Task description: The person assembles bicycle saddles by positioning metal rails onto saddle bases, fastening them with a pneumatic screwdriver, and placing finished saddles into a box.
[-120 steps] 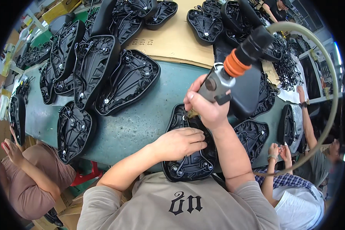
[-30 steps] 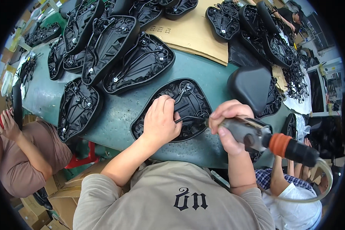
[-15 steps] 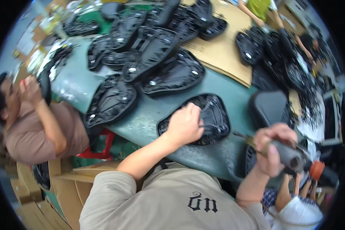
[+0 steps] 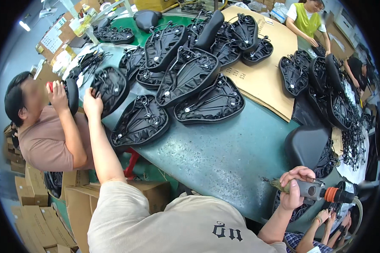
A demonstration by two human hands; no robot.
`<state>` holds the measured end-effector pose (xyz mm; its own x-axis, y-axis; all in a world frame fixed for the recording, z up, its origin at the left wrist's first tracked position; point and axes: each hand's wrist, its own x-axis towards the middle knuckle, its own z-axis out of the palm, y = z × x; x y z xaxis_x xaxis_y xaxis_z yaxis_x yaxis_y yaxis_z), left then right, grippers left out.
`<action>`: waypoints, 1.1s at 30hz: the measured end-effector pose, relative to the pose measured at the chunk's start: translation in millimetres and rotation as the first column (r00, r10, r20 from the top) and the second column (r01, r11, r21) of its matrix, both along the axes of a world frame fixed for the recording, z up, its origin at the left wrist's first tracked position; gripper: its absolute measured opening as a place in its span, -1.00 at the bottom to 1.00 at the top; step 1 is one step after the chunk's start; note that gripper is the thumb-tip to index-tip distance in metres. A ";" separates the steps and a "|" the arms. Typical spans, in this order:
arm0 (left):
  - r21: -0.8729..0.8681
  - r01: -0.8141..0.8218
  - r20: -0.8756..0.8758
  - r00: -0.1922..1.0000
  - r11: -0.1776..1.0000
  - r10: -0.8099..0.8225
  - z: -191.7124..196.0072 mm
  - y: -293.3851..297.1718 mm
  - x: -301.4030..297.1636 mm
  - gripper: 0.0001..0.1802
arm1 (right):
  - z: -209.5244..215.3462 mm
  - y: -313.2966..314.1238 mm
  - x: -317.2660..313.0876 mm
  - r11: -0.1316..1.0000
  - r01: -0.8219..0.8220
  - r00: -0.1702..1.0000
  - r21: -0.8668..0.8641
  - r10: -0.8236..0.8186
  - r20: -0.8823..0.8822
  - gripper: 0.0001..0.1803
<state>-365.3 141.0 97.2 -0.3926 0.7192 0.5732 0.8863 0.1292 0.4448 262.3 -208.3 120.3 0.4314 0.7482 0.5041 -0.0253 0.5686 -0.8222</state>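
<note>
My left hand (image 4: 93, 101) reaches far out to the left. Its fingers are closed on the edge of a black bicycle saddle (image 4: 110, 93), whose underside with metal fittings faces me. On the right, my right hand (image 4: 294, 185) is wrapped round a grey air screwdriver (image 4: 310, 191) with an orange ring and a hose, its bit pointing left over the table. Just beyond my left forearm another upturned saddle (image 4: 141, 120) lies on the table. More upturned saddles (image 4: 188, 78) are heaped behind it.
The green table (image 4: 207, 152) spreads out before me. Flat cardboard (image 4: 261, 80) lies behind the heap. At right stand a saddle top-side up (image 4: 306, 145) and more saddles (image 4: 293, 74). A co-worker (image 4: 50, 135) sits at left; another (image 4: 304, 21) works at the far right. Cardboard boxes (image 4: 78, 206) stand below left.
My left hand has left the saddle in front of me and swung left onto another one. The front saddle is gone from that spot. My right hand still holds the screwdriver.
</note>
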 end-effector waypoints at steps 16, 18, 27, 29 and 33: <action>-0.590 0.232 0.036 0.964 0.773 -0.262 -41.8 32.2 -14.4 -0.37 | 1.1 -24.2 8.1 0.997 0.081 0.997 -0.012 -0.081 -0.010 -0.61; -0.393 -0.016 -0.414 0.896 0.919 -0.161 -42.1 26.1 -3.1 -0.37 | 4.0 -30.8 9.2 0.995 0.100 0.995 -0.011 -0.100 0.025 -0.61; 0.019 0.990 0.366 -0.135 -0.138 -0.921 -8.2 -195.0 499.5 -0.71 | 62.9 -86.5 -8.9 0.946 0.311 0.888 0.085 -0.322 0.330 -0.49; -0.015 0.978 0.315 -0.192 -0.207 -0.929 -9.7 -231.6 559.8 -0.56 | 69.1 -105.9 -24.9 0.912 0.406 0.858 0.063 -0.404 0.317 -0.54; -0.095 0.987 -0.509 -0.159 -0.129 -0.846 4.7 -243.4 613.5 -0.27 | 75.9 -131.3 -35.0 0.889 0.456 0.844 0.048 -0.448 0.294 -0.54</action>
<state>248.2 -102.4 101.9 0.7810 -0.0576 0.6219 -0.0072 -0.9965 -0.0832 227.3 -339.7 196.2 0.5621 0.5188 0.6441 0.4706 0.4398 -0.7649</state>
